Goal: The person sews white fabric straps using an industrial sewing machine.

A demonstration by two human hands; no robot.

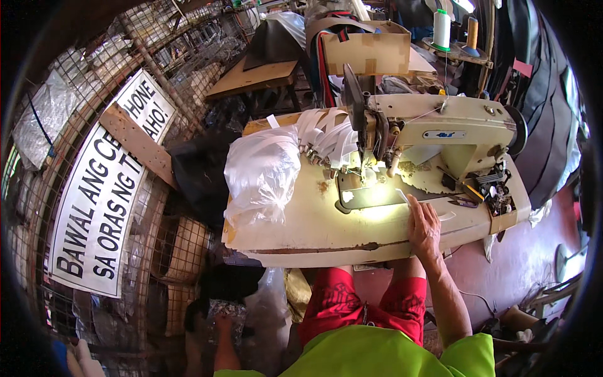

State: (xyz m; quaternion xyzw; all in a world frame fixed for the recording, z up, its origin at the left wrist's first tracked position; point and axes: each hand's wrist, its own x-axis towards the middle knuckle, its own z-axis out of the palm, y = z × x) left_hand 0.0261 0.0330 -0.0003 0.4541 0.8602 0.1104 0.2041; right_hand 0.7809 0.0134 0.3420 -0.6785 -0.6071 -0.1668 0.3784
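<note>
My right hand [424, 223] is at the front right of the sewing machine bed, its fingers closed on a narrow white strip [401, 194]. The lit needle area [364, 176] of the cream sewing machine [458, 125] lies beyond it. My left hand [223, 323] reaches down below the tabletop on the left, at a crumpled patterned bag [223, 309]; its fingers are hard to make out. A clear plastic bag of white material [260, 173] rests on the left of the sewing table [301, 242], with a bundle of white straps [326, 132] behind it.
A wire mesh partition [38, 207] with a white sign runs along the left. Tools [468, 191] and small parts sit in a box at the table's right. A cardboard box [367, 47], thread cones [441, 31] and hanging dark sheets [540, 144] stand behind and right.
</note>
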